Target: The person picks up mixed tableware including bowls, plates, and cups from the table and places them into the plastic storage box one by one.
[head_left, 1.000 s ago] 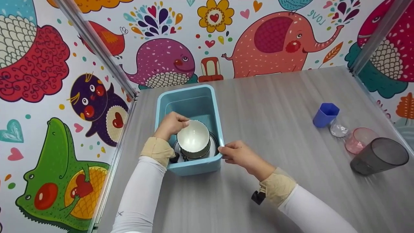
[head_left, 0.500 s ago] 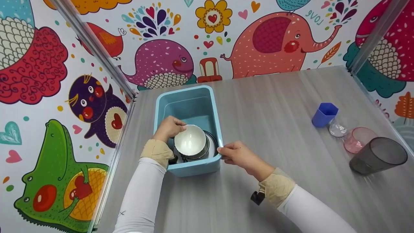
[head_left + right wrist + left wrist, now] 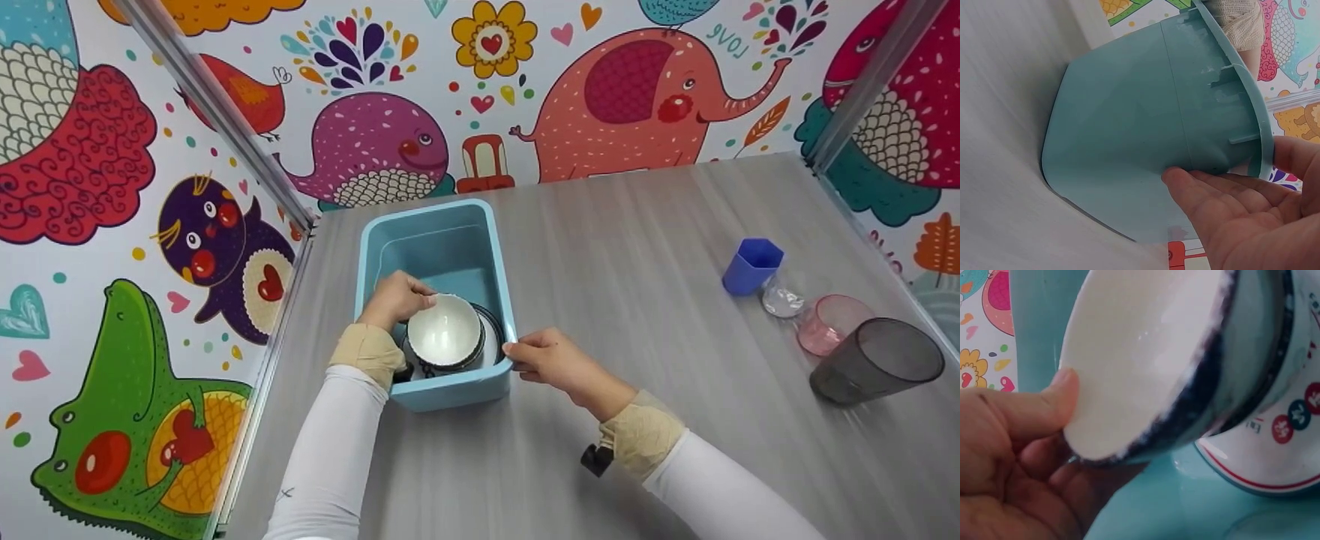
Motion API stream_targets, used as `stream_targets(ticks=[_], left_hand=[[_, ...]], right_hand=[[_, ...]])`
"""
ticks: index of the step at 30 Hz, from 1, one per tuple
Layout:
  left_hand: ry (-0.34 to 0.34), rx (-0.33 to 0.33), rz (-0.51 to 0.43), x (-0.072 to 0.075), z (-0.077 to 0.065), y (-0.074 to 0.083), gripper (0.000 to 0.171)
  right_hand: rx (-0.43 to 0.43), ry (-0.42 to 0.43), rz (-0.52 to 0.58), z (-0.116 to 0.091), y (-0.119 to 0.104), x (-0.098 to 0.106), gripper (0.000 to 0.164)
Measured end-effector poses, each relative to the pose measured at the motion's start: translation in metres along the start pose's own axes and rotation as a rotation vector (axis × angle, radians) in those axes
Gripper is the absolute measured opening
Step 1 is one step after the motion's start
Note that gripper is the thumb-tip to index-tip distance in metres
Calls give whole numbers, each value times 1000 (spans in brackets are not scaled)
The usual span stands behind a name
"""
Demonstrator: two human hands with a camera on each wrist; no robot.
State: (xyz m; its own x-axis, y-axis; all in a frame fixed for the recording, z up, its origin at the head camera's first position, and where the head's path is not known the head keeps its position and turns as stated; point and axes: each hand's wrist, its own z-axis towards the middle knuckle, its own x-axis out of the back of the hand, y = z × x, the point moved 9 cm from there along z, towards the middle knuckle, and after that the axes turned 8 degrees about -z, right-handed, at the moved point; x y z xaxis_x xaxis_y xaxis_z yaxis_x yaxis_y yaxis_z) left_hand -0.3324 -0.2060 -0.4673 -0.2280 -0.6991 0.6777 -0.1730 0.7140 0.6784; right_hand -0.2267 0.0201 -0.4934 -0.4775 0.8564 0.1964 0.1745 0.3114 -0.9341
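Note:
My left hand (image 3: 395, 300) pinches the rim of a small white bowl (image 3: 446, 330) inside a light blue plastic bin (image 3: 457, 394). Thumb inside and fingers beneath, it keeps the bowl tilted in the left wrist view. Directly against that bowl's underside is a second bowl (image 3: 1278, 365) with a dark speckled rim. Under both lies a white plate (image 3: 1252, 464) with a red line and round coloured marks. My right hand (image 3: 562, 364) pinches the bin's near right rim, with fingertips along the outer wall (image 3: 1123, 124) in the right wrist view.
On the table's right side stand a blue hexagonal cup (image 3: 752, 268), a small clear glass (image 3: 784, 301), a pink glass (image 3: 823, 330) and a tall grey tumbler (image 3: 862, 367). A patterned wall (image 3: 615, 142) borders the table behind, with others at both sides.
The left hand has brought the white bowl lower and nearer to me, over the second bowl, which now shows less. The right hand stays at the bin's rim.

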Motion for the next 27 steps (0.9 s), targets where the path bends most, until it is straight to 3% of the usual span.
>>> stream_targets(ticks=[15,27], left_hand=[[33,-36,69,-8,3,6,18],[55,-21,99,-11,6,8,17]], right_hand=[[-21,-29,15,1,3,-1,31],[4,-25,19,1,2,-1,29]])
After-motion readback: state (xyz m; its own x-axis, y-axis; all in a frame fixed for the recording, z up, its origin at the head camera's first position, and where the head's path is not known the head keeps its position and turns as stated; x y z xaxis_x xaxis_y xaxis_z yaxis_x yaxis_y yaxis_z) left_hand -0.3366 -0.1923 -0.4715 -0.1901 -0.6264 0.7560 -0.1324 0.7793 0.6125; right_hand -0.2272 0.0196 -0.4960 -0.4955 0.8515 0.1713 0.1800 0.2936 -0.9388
